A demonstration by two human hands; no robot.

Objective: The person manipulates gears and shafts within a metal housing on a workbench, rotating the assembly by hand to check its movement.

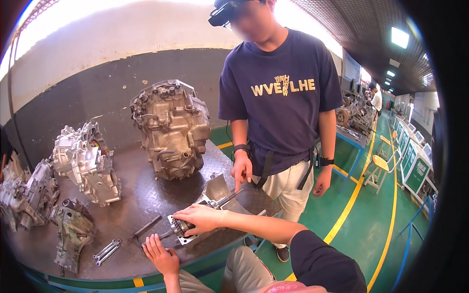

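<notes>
My right hand (201,219) reaches across from the right and lies over a dark gear assembly (180,227), its fingers curled around the gears. This assembly sits at the near end of an open metal transmission housing (215,189) on the bench. A long shaft (227,199) runs through the housing toward the far right. My left hand (162,256) rests at the bench's near edge, fingers stretched and apart, beside a thin rod that leads toward the gears. Whether its fingertips press on the rod I cannot tell. A dark T-shaped bar (146,226) lies just beyond my left hand.
Several wrenches (106,252) lie on the metal bench (129,195). A large gearbox (171,129) stands at the back, with silver casings (87,161) to the left. Across the bench a person (281,97) points a hand (241,169) at the shaft's far end. A stool (381,163) stands farther right.
</notes>
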